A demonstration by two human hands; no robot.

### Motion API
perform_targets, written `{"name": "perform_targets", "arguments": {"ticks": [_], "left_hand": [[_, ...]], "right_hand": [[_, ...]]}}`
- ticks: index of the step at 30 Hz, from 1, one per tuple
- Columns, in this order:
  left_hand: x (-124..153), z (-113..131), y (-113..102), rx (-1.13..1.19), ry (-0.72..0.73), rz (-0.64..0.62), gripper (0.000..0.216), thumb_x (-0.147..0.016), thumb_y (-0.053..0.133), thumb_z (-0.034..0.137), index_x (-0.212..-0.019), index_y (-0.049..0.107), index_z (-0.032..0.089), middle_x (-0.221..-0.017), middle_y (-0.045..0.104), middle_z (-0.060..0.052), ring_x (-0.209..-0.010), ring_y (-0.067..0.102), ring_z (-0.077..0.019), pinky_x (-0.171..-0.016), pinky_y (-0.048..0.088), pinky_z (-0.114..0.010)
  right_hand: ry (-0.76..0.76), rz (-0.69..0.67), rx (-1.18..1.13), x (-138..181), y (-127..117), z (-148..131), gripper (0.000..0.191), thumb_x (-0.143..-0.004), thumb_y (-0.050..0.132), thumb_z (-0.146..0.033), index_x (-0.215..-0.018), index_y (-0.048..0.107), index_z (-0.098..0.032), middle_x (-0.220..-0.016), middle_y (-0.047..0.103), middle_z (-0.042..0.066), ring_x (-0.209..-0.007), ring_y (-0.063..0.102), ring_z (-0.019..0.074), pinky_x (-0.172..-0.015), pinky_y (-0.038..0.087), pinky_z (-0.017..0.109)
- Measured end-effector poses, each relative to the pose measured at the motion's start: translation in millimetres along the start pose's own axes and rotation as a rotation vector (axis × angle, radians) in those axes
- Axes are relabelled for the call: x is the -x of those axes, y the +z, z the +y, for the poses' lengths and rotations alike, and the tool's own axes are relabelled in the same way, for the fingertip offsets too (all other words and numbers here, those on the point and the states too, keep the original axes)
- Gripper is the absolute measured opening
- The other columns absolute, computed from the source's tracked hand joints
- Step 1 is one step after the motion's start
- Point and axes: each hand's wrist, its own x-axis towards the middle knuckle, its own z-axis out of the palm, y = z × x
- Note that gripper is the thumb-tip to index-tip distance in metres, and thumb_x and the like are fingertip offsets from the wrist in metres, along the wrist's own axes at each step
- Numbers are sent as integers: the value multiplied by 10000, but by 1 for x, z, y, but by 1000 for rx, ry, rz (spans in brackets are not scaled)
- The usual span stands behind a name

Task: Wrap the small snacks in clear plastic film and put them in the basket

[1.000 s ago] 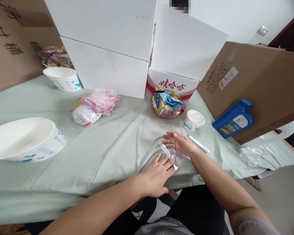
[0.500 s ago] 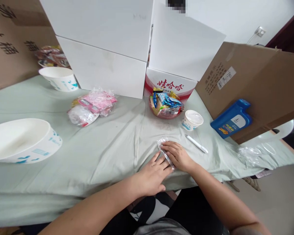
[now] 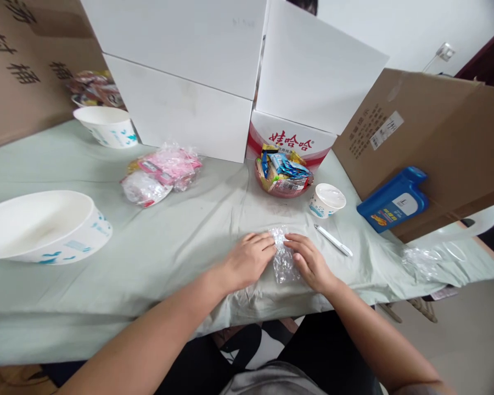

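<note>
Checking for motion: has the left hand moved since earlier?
Yes: against the still white pen, the left hand slid forward, away from the table edge.

I see a clear wrapper (image 3: 284, 262) of thin, shiny, crinkly plastic. It lies on a soft, matt green cloth (image 3: 181, 241) full of folds. On the left, the big bowl (image 3: 72, 233) looks like smooth white paper. Far off, the white boxes (image 3: 181, 109) are smooth card. On the right, the brown box (image 3: 436, 131) is dull cardboard and the blue bottle (image 3: 393, 200) is glossy plastic.
</note>
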Motion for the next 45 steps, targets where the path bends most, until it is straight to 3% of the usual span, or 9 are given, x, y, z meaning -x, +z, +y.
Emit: {"name": "perform_targets", "arguments": {"ticks": [3, 8, 13, 20, 24, 30, 33, 40, 45], "left_hand": [[-2, -7, 8, -41, -77, -49, 297, -896, 435, 61, -1082, 650, 149, -1255, 635, -107, -1277, 507, -283, -1058, 407, -465], [-1, -7, 12, -70, -92, -34, 262, -896, 468, 78, -1080, 645, 141, -1245, 634, -104, -1265, 501, -295, -1047, 412, -476], [0, -5, 18, -27, 5, -20, 194, -891, 516, 99, -999, 663, 165, -1102, 680, -63, -1191, 531, -263, -1014, 441, -439], [1, -11, 18, 58, 48, -17, 309, -826, 522, 7, -989, 698, 202, -1123, 687, -27, -1149, 551, -225, -986, 456, -377], [-1, -13, 18, 40, 35, -36, 336, -799, 517, -11, -968, 711, 205, -1093, 702, -23, -1140, 558, -229, -974, 466, -375], [0, -14, 17, 13, 33, 59, 286, -873, 461, 43, -936, 700, 185, -978, 713, -42, -1019, 611, -219, -904, 506, -383], [0, -10, 13, 26, 59, 161, 306, -903, 415, 61, -1051, 662, 164, -1108, 676, -78, -1127, 578, -223, -965, 478, -394], [-2, -5, 13, 11, 33, -88, 155, -861, 575, 134, -965, 669, 199, -1111, 667, -56, -1152, 581, -234, -1008, 424, -438], [0, -11, 11, 46, 29, -31, 130, -875, 551, 143, -888, 671, 190, -1017, 697, -44, -1012, 638, -205, -954, 449, -383]], "right_hand": [[36, 121, -12, 14, -7, -15, 278, -965, 472, -312, -1219, 550, -230, -1205, 594, 127, -1176, 530, 262, -968, 463, 470], [-82, -114, 159, 41, 5, -33, 350, -891, 596, -275, -1231, 544, -208, -1188, 600, 124, -1109, 541, 277, -908, 470, 470], [-86, -67, 200, 54, 14, -39, 239, -913, 500, -116, -1123, 583, -196, -1021, 653, 91, -939, 569, 225, -800, 475, 408], [17, -22, 4, 19, -12, -38, 162, -954, 456, -159, -1031, 590, -206, -894, 661, 58, -848, 611, 189, -743, 487, 338], [120, -13, 143, -16, -8, -9, 176, -947, 483, -181, -1090, 584, -183, -893, 667, 62, -812, 632, 195, -747, 494, 340], [133, -27, 252, -31, 20, 23, 152, -898, 543, -184, -1024, 628, -174, -922, 622, 86, -860, 608, 221, -780, 508, 357], [125, 22, 225, -27, 24, 25, 153, -906, 535, -205, -1030, 624, -188, -903, 609, 75, -850, 595, 219, -777, 510, 362], [14, 249, 253, -24, 14, 14, 187, -903, 515, -182, -1050, 629, -193, -1107, 610, 133, -1078, 563, 266, -920, 485, 465], [-116, -19, 194, -5, 22, -6, 337, -935, 490, -187, -1267, 545, -169, -1294, 605, 133, -1269, 510, 245, -1028, 468, 450]]}}
